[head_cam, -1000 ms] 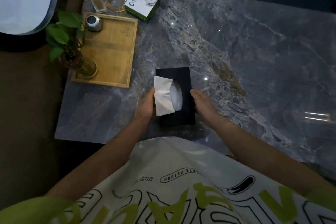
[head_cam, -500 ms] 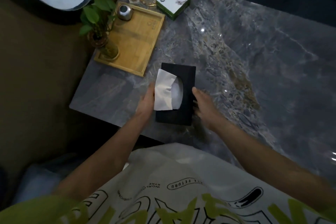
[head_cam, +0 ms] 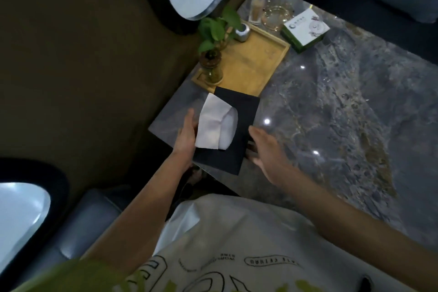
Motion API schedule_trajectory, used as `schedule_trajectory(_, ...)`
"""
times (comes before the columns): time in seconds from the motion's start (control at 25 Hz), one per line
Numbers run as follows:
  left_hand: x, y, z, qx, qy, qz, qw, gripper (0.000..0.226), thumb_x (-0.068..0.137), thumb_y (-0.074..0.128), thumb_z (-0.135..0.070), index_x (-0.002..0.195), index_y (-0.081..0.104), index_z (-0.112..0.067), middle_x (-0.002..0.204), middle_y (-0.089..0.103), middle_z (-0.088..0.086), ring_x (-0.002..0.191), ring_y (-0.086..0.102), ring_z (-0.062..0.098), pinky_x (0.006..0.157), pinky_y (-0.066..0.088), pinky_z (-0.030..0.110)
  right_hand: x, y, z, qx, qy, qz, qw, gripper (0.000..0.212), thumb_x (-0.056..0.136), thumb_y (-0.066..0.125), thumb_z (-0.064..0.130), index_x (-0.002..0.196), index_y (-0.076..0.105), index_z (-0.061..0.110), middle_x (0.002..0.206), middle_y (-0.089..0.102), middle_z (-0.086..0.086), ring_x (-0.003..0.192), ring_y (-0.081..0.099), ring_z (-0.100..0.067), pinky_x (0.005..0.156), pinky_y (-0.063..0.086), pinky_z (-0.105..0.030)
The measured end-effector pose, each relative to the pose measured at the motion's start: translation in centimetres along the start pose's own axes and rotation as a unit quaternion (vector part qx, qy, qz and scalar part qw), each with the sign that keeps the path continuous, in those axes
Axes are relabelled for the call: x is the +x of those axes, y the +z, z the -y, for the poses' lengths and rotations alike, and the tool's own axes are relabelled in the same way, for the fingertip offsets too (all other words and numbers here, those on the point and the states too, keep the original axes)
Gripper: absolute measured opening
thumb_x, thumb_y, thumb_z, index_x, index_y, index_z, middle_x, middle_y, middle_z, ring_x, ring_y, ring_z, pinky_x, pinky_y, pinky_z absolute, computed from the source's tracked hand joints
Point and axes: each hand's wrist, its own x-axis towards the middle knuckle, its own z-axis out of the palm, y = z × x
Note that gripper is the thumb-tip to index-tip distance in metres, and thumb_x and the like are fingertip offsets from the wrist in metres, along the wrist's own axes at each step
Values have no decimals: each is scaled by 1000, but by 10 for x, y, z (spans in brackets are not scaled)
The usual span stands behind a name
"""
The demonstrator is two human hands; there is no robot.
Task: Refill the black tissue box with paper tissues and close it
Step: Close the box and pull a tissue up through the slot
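Roughly mid-frame: black tissue box (head_cam: 246, 111), flat on the grey marble table (head_cam: 331, 114), close to the table's left corner. Long axis running from lower centre toward upper centre of the frame, leaning a little right at the far end. Far short end pointing at the wooden tray (head_cam: 251, 66), right up against the tray's near edge; near short end at the table's lower edge. Top face upward, with a white tissue (head_cam: 215, 125) standing out of the oval slot and folded over toward the left of the frame.

Left hand (head_cam: 187, 135): forearm slanting up from lower left, palm laid along the box's left long side, fingers nearly straight and pointing up the frame, relaxed rather than clenched. Right hand (head_cam: 267, 149): forearm slanting up from lower right, fingers spread and loose, holding nothing, thumb tip at the box's right long edge; actual contact impossible to tell.

Box set between the two hands, left one against it, right one just beside. Further up the frame: a plant in a glass vase (head_cam: 212, 64) on the tray's left corner, a green-and-white carton (head_cam: 305, 28) beyond.
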Motion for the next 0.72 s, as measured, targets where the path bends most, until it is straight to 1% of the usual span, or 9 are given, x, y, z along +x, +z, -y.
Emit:
schedule_trajectory(0.08,44,-31,12,-17,-30,-20,999,113,35,41,-103,122,64,-35,131,62,3,116,60,27,103,45,48,13,32,-2,2,21,-7,1000,14,96,55,31,95,62,19,103,64,-4,95,61,-18,85,52,-37)
schedule_trajectory(0.12,54,-45,10,-19,-51,-31,998,121,27,44,-103,126,60,-35,133,60,1,117,59,27,104,44,47,21,48,-3,-1,32,-5,999,13,95,56,32,94,61,20,103,63,-4,96,61,-19,88,52,-40)
schedule_trajectory(0.16,58,-54,4,-23,-63,-37,997,124,27,46,-103,130,57,-35,136,58,-1,119,57,26,105,42,46,28,61,-3,-3,42,-4,999,13,94,57,33,95,60,21,107,63,-3,100,61,-20,92,52,-43)
schedule_trajectory(0.28,55,-70,-21,-18,-20,-48,998,105,57,45,-90,143,43,-29,144,47,-4,130,47,21,113,35,43,44,86,-6,-10,61,-3,998,21,89,63,41,102,59,25,125,59,-4,115,57,-26,98,48,-53)
schedule_trajectory(0.4,62,-82,-32,21,-20,-41,999,98,66,36,-87,144,42,-28,146,45,-1,131,45,23,113,33,44,55,101,-8,-22,74,5,997,47,86,64,47,123,50,23,138,50,-2,125,51,-26,95,51,-49)
schedule_trajectory(0.48,66,-93,-36,29,-7,-25,999,82,81,32,-77,144,43,-25,147,45,0,132,44,23,114,32,42,61,115,-7,-26,86,11,996,53,89,62,46,133,44,22,137,47,0,126,49,-25,89,52,-43)
schedule_trajectory(0.52,70,-97,-36,32,-5,-24,999,79,84,31,-74,144,42,-24,148,43,0,134,43,22,114,31,40,61,121,-6,-24,97,7,995,52,90,61,44,133,43,22,134,47,-1,123,50,-25,85,51,-41)
schedule_trajectory(0.6,78,-106,-35,32,-3,-28,999,76,88,31,-71,146,38,-23,151,39,0,137,39,22,112,30,35,64,135,-3,-23,115,-1,993,40,93,58,40,125,46,20,124,49,-3,111,52,-24,81,48,-40)
schedule_trajectory(0.72,86,-113,-38,44,8,-35,998,72,90,32,-67,145,39,-21,151,39,0,137,38,21,107,30,34,66,146,1,-18,117,-10,993,22,96,55,35,110,47,20,106,51,-1,105,50,-22,84,45,-41)
